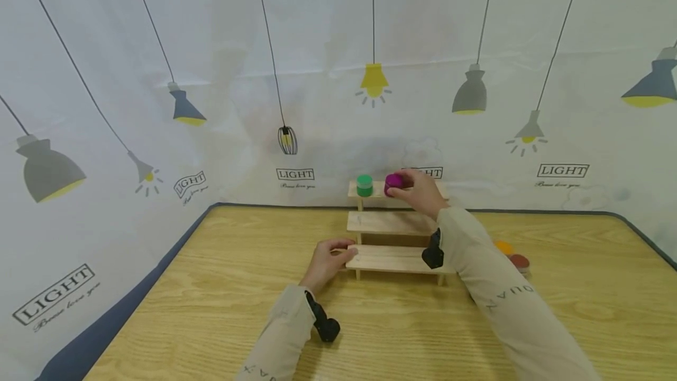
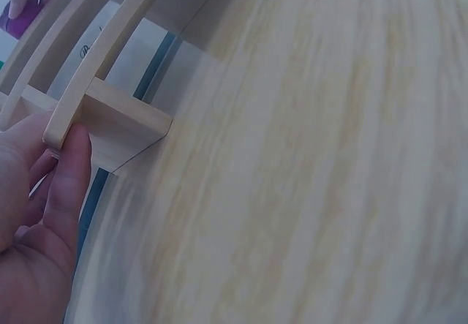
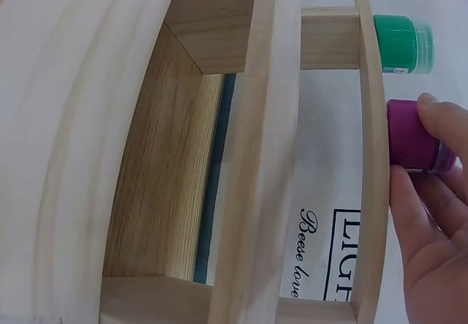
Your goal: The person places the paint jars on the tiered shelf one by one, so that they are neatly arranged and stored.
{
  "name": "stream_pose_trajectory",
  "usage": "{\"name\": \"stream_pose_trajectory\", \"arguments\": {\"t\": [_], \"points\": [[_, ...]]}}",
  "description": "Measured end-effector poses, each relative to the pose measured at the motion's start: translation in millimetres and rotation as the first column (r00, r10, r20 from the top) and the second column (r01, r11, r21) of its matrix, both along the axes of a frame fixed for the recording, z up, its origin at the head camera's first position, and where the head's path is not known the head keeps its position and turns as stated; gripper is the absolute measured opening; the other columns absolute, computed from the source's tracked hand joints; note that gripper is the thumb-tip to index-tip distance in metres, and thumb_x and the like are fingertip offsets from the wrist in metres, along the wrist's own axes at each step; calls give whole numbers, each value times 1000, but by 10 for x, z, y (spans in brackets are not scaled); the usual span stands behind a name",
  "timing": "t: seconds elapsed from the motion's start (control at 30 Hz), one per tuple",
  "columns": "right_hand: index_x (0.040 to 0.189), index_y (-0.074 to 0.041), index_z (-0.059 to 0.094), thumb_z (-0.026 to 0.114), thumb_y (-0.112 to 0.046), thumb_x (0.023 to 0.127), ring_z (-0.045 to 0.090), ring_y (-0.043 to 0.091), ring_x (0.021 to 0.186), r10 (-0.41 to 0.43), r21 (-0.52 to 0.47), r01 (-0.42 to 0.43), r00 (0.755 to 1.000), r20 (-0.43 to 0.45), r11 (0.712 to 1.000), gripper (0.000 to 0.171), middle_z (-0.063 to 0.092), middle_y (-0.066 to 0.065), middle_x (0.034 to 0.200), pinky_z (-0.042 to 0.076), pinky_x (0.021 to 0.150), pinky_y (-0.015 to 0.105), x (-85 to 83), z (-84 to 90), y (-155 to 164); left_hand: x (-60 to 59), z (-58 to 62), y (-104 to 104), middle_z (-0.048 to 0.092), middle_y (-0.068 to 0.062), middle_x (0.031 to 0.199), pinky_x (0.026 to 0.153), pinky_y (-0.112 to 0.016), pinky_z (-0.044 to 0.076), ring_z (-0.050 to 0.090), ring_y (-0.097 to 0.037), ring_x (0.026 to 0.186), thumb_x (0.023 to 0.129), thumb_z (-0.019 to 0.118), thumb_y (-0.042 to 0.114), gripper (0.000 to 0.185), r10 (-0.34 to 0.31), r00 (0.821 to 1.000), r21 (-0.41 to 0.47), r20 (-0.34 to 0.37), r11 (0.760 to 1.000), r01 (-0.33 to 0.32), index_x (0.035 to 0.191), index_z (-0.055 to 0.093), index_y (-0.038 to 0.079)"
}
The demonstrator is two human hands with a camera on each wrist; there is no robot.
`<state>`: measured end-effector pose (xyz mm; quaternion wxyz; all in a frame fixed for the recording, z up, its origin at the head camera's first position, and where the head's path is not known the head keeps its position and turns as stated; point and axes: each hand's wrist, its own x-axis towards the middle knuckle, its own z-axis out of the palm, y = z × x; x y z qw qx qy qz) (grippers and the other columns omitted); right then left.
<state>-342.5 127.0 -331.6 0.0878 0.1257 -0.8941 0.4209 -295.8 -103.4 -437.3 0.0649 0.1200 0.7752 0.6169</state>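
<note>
**Magenta jar held on the top step of a wooden rack**

Magenta and squat, the small jar (image 1: 394, 184) sits on the top step of a pale wooden three-step rack (image 1: 391, 223), and the right hand (image 1: 420, 193) has hold of it: the fingers (image 3: 442, 130) curl round its side, with the thumb below it in the right wrist view. Just beside it on the same step, to the left and not touching, stands a green jar (image 1: 364, 185) with a green lid.

The left hand (image 1: 329, 262) rests at the left end of the bottom step. From the left wrist camera its thumb (image 2: 67, 185) presses up against the end of that board, the other fingers loosely bent behind it; they steady the rack rather than wrap round it.

The rack stands on a light wood-grain table (image 1: 211, 310). To the right of the rack, partly hidden behind the right sleeve, lie an orange lid or jar (image 1: 504, 247) and a red one (image 1: 519, 261), close together. Behind the table hangs a white backdrop (image 1: 211, 75) printed with hanging lamps and the word LIGHT.
</note>
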Motion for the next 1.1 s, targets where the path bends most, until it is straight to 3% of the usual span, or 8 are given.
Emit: {"name": "stream_pose_trajectory", "arguments": {"t": [0.43,0.77,1.1], "points": [[126,5,46,63,-13,86,53,33,102,23,-11,-23,1000,2,1000,48,53,23,115,44,84,42,4,15,1,-5,11,-1,61,-12,99,63,-32,51,60,-15,77,86,62,21,31,-9,1000,11,-10,1000,9,111,63,2],[128,4,45,61,-13,87,53,33,103,33,0,-33,999,-8,999,47,52,23,116,44,85,43,3,-10,7,198,271,17,59,-19,102,67,-41,51,60,-20,78,88,58,10,28,-15,1000,0,-27,1000,15,111,60,-6],[131,6,40,63,-15,86,51,35,106,54,11,-54,998,-13,998,55,50,25,120,42,88,44,-2,-39,33,219,288,13,57,-21,106,70,-40,51,60,-25,85,89,57,10,29,-31,999,10,-25,999,31,113,59,-6]]}}
